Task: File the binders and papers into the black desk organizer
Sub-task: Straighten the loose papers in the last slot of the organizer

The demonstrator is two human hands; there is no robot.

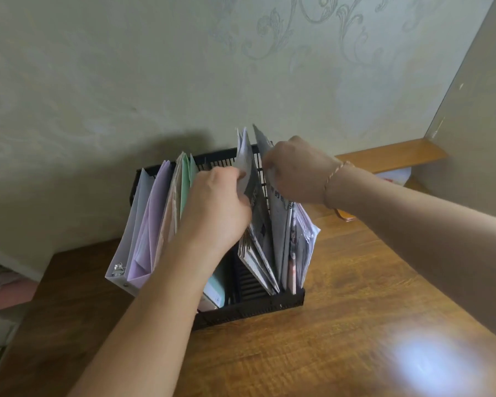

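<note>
Left fingers [241,179] pinched on a grey booklet [255,213], left hand [215,207] knuckles-up, forearm reaching in from below. Right hand [295,170] curled, gripping papers [281,224], wrist bent down, bracelet [337,174] showing. Both items upright in the black desk organizer [252,308], binders [143,224] filed at left.

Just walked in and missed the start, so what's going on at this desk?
A person is filing papers into a black desk organizer on a wooden desk by the wall. The left hand grips a printed booklet standing in a middle slot, and the right hand holds the top of the papers beside it. A white ring binder and a purple folder already stand at the left end.
</note>
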